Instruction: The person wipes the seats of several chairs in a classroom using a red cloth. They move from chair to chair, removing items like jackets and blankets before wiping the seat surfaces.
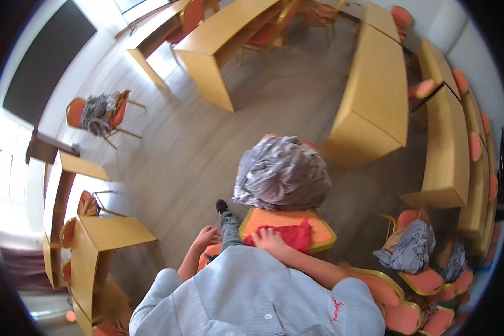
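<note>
A red cloth (293,236) lies on the orange seat of a gold-framed chair (279,216) directly before me. My right hand (269,240) rests on the cloth's left part, fingers spread and pointing away from me. My left hand (209,236) is beside my leg, left of the seat, with its fingers slightly bent and nothing seen in it. Beyond the seat's far edge, a large heap of crumpled grey cloth (282,174) is piled up; an orange chair part shows behind it.
Wooden desks (374,92) stand ahead and to the right, another desk (113,233) at the left. Grey cloths drape a chair (118,113) at the upper left. More grey cloth (409,248) lies on orange chairs (376,285) at the lower right.
</note>
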`<act>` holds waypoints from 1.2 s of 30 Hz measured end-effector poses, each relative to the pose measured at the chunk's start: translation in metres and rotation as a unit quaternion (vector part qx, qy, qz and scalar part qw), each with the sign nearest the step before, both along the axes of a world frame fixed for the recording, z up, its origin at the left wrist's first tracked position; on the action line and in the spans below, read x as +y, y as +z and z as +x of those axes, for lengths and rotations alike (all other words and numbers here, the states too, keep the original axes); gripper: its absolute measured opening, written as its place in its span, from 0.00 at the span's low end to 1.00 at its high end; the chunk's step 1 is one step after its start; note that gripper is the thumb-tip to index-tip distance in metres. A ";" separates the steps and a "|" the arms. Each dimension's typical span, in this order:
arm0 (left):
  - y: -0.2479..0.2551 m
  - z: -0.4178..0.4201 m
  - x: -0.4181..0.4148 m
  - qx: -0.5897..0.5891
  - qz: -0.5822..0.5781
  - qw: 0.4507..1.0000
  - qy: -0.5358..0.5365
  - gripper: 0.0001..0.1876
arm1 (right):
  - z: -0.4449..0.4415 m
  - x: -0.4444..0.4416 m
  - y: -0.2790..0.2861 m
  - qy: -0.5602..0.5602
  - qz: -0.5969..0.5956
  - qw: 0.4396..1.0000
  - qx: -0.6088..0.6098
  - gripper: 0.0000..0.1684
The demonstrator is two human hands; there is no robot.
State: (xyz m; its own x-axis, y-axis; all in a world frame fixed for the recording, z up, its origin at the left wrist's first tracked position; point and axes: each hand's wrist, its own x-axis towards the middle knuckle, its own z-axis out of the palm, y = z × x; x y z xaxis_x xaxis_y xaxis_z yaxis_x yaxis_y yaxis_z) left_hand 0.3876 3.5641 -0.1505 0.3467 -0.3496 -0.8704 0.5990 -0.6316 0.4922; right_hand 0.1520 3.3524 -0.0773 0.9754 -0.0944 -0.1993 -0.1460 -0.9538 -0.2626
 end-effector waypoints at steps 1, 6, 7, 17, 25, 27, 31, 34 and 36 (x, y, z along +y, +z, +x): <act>-0.009 0.021 0.009 0.008 -0.003 1.000 -0.001 0.16 | -0.002 -0.004 -0.007 0.000 -0.013 0.999 -0.043 0.24; -0.080 0.155 0.043 -0.021 0.084 0.996 -0.028 0.14 | 0.007 -0.023 0.046 -0.123 0.211 0.962 0.121 0.51; -0.089 0.175 0.047 -0.029 0.091 0.995 -0.032 0.13 | 0.011 -0.021 0.048 -0.129 0.187 0.963 0.144 0.48; -0.039 0.267 0.067 -0.122 0.026 0.989 0.076 0.13 | -0.010 -0.036 -0.041 -0.129 0.114 0.984 0.048 0.18; -0.078 0.189 0.210 -0.057 0.204 0.931 0.298 0.13 | 0.210 -0.092 -0.054 -0.054 0.089 0.983 0.149 0.17; -0.072 0.170 0.225 -0.042 0.244 0.898 0.363 0.14 | 0.252 -0.101 -0.056 -0.016 0.084 0.985 0.152 0.17; -0.067 0.191 0.209 -0.055 0.212 0.924 0.314 0.14 | 0.310 -0.122 -0.055 0.039 0.073 0.985 0.154 0.17; -0.064 0.225 0.172 -0.144 0.195 0.921 0.306 0.13 | 0.344 -0.133 -0.058 0.077 0.074 0.982 0.157 0.17; -0.072 0.253 0.139 -0.249 0.172 0.910 0.284 0.13 | 0.362 -0.141 -0.059 0.095 0.075 0.979 0.161 0.17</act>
State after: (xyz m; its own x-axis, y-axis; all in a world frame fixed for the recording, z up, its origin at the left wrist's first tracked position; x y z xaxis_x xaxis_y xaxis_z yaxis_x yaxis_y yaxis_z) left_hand 0.6401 3.7034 -0.2228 0.7672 0.2728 -0.5805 0.6341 -0.4582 0.6228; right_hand 0.5142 3.2116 -0.1367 0.8564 0.1376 -0.4977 -0.0676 -0.9256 -0.3723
